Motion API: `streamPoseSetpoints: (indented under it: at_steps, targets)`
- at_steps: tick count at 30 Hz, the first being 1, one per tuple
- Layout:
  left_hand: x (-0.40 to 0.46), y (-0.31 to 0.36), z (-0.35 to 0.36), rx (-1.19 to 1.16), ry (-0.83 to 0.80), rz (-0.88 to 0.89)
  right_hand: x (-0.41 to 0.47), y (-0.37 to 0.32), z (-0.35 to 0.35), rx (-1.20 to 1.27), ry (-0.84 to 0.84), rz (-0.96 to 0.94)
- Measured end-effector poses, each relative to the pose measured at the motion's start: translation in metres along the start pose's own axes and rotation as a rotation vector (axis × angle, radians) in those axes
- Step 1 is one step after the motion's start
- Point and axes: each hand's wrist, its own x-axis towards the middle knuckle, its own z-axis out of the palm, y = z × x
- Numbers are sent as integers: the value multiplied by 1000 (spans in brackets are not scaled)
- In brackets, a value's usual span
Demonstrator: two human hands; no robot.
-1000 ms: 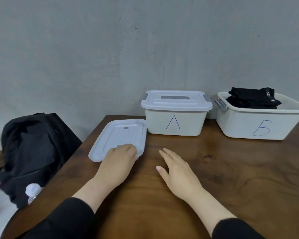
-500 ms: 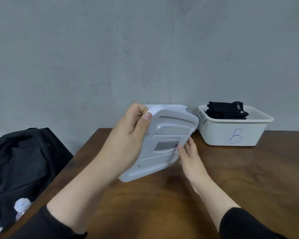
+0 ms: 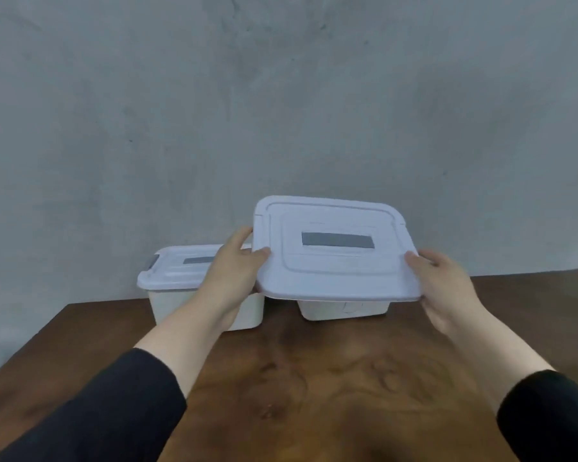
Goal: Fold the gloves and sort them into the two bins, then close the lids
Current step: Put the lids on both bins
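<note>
Both hands grip the lid by its short ends, level just above the open bin.

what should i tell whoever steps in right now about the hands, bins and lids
Left hand grips the left edge of the loose lid; right hand grips its right edge. The lid is held in the air, tilted, over the right bin, not seated.
Left bin already has its lid on.
Gloves are hidden from view.
Left: lower the lid onto the right bin and press it shut.
</note>
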Motion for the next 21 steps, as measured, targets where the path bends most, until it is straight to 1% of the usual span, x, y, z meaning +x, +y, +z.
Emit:
streamPoseSetpoints:
  at_steps: [3, 5, 7, 9, 13, 17, 21]
  targets:
    - [32, 0, 27, -92, -20, -92, 33, -22, -15, -67, -73, -42]
    - [56, 0, 43, -58, -12, -98, 61, -30, -20, -125, -68, -73]
    - [81, -6, 58, -6, 31, -74, 87, -31, -19, -169, -70, -80]
    - [103, -17, 72, 45, 80, -67, 114, -25, -16, -237, -76, -50]
    - [130, -48, 94, 148, 132, -88, 153, 11, -13, -380, -98, -4]
    - [150, -73, 104, 243, 136, -110, 180, 52, -13, -464, -215, 13]
    - [165, -94, 116, 292, 169, -152, 202, 71, -11, -534, -252, 26]
